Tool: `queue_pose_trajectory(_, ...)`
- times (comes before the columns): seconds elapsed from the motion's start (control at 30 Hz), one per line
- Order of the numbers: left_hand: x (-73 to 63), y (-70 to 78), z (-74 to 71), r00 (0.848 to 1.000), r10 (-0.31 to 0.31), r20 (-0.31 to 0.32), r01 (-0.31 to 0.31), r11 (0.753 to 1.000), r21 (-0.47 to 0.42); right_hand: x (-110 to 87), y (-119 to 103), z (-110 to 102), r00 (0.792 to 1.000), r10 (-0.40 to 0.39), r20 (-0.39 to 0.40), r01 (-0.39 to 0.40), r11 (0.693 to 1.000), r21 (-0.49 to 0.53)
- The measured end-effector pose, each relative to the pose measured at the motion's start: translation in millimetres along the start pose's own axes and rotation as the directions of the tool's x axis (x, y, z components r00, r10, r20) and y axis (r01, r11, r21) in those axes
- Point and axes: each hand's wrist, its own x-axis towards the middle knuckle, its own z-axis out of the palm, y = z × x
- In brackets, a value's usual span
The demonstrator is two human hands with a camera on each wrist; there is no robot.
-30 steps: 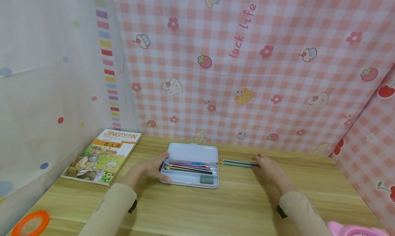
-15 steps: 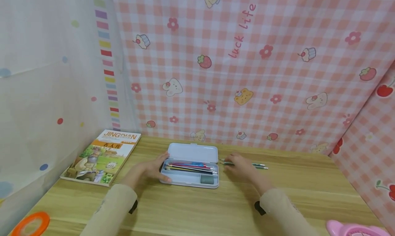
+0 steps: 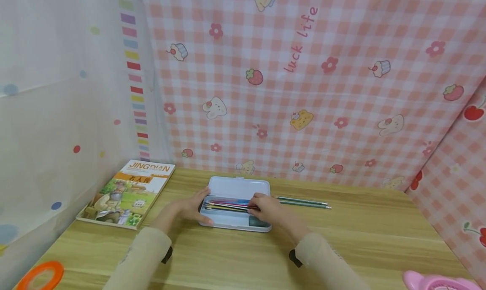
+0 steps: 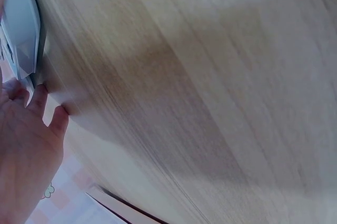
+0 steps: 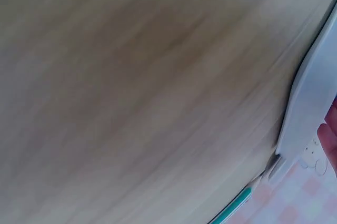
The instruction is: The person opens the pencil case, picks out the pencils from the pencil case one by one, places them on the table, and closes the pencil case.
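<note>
A white pencil case (image 3: 228,219) lies with its lid raised at the back of the table. My left hand (image 3: 190,207) grips its left end, thumb at the near corner and forefinger at the far one. In the left wrist view other fingertips rest on the table beside it. Several pencils (image 3: 224,206) lie lengthwise inside, with a dark green block (image 3: 259,222) in front at the right. Over the case's right end, my right hand (image 3: 270,210) has its fingers down on the pencil ends; whether they pinch any is hidden. Two green pencils (image 3: 303,202) lie on the table to the right.
A book (image 3: 127,195) lies at the back left. An orange ring (image 3: 41,276) sits at the near left corner, and a pink object (image 3: 436,281), partly cut off, at the near right. A checked cloth wall (image 3: 303,87) stands behind the table.
My right hand has moved left, from the far ends of the two green pencils, past their tips, to inside the case. Those pencils stay on the table. The left hand keeps its place.
</note>
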Motion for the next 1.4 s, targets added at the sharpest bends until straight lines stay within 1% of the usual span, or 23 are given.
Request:
queue_pose_trajectory(0.1,0.2,2.3,0.4,1.0,0.006,-0.001,-0.006,1.0,-0.015,3.0,-4,2,1.0,0.002,0.002,-0.002,0.999,-0.043)
queue_pose_trajectory(0.2,-0.1,4.8,0.2,1.0,0.003,0.0,-0.003,1.0,-0.026,5.2,-7,2,0.999,-0.035,-0.002,0.034,0.994,-0.107)
queue_pose_trajectory(0.33,0.4,6.4,-0.3,1.0,-0.005,0.003,0.005,1.0,-0.015,8.2,-13,0,0.996,-0.086,-0.009,0.082,0.976,-0.201)
queue_pose_trajectory(0.47,2.1,7.1,-0.4,1.0,-0.015,0.009,0.015,1.0,-0.016,11.2,-18,-2,0.996,-0.085,-0.012,0.078,0.956,-0.283)
queue_pose_trajectory(0.53,2.9,6.6,-0.1,1.0,-0.019,0.01,0.019,1.0,-0.018,12.4,-20,-2,0.997,-0.071,-0.007,0.066,0.954,-0.293)
queue_pose_trajectory(0.67,3.5,5.6,0.8,0.999,-0.03,0.011,0.03,0.999,-0.014,12.6,-21,-3,0.998,-0.057,-0.012,0.052,0.964,-0.26)
queue_pose_trajectory(0.77,3.0,4.6,1.1,1.0,-0.025,0.008,0.025,1.0,-0.013,10.0,-18,-6,0.998,-0.06,-0.021,0.053,0.968,-0.246)
queue_pose_trajectory(0.87,2.2,3.9,1.1,1.0,-0.02,0.001,0.02,0.999,-0.025,4.5,-11,-12,0.999,-0.038,0.005,0.038,0.966,-0.257)
queue_pose_trajectory(1.0,1.0,3.9,0.3,1.0,-0.014,-0.003,0.014,0.999,-0.041,-8.0,1,-23,0.999,0.011,0.052,0.002,0.971,-0.24)
queue_pose_trajectory(1.07,0.7,3.6,0.1,1.0,-0.014,-0.003,0.014,0.999,-0.046,-15.8,10,-27,0.999,0.025,0.049,-0.013,0.975,-0.222)
queue_pose_trajectory(1.17,0.6,2.6,-0.1,1.0,-0.003,0.001,0.003,0.999,-0.046,-28.3,24,-31,0.999,0.027,0.022,-0.022,0.977,-0.211)
queue_pose_trajectory(1.3,1.0,0.1,0.5,1.0,0.001,0.002,-0.001,0.999,-0.046,-46.9,45,-36,0.999,0.033,0.008,-0.03,0.972,-0.233)
queue_pose_trajectory(1.4,1.6,-1.8,1.3,1.0,-0.009,0.001,0.009,0.999,-0.048,-62.6,59,-39,0.999,0.05,0.01,-0.046,0.967,-0.251)
